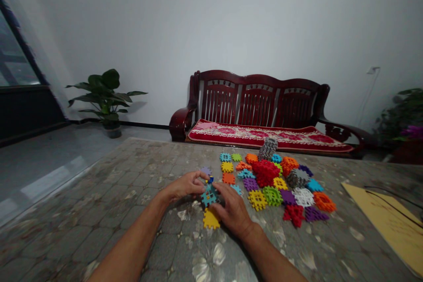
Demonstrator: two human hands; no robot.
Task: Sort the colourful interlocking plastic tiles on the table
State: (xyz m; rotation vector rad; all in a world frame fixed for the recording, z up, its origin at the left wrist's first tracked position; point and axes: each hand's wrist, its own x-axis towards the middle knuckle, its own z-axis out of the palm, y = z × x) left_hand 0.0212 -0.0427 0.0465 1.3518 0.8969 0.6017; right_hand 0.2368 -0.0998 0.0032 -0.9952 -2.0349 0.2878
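Block pieces [265, 174] lie on the table [180, 242], before the bench [261, 79], right of the plant [107, 97].

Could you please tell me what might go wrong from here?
The teal piece, between the left hand and right hand, could slip if pressed unevenly.
The yellow piece lies close to the right hand, so it might get nudged.
The tall grey stack looks tilted and may topple if the pieces around it are bumped.

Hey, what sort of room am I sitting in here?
Probably a living room in a home: there's a carved wooden bench with a red patterned cushion, and a leafy potted plant standing on the floor by the wall.
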